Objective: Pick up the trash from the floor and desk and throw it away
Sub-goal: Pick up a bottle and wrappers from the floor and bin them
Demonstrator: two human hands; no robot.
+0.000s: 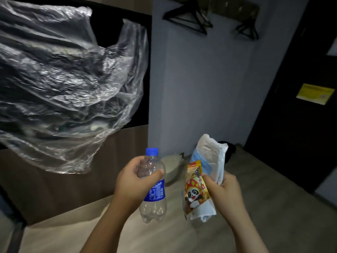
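The clear plastic bottle [153, 209] has a bright blue cap [151, 151] and a blue label [156, 191] printed in white. The yellow-orange snack wrapper [196, 194] shows a black-and-white cartoon panda under a red, white-dotted mushroom cap, and the crumpled plastic packet [209, 157] is white with pale blue patches. The transparent crinkled plastic bag [63, 79] glints silvery white over black; the painted wall [200, 79] is flat grey-blue, the clothes hangers [189, 17] black, the paper notice [315, 93] yellow on a near-black door [291, 125], and the floor [264, 189] pale beige wood grain.

No words were legible. The bottle [153, 209] wore a blue label [157, 191] with blurred white print; the wrapper [196, 195] and door notice [314, 93] were unreadable.
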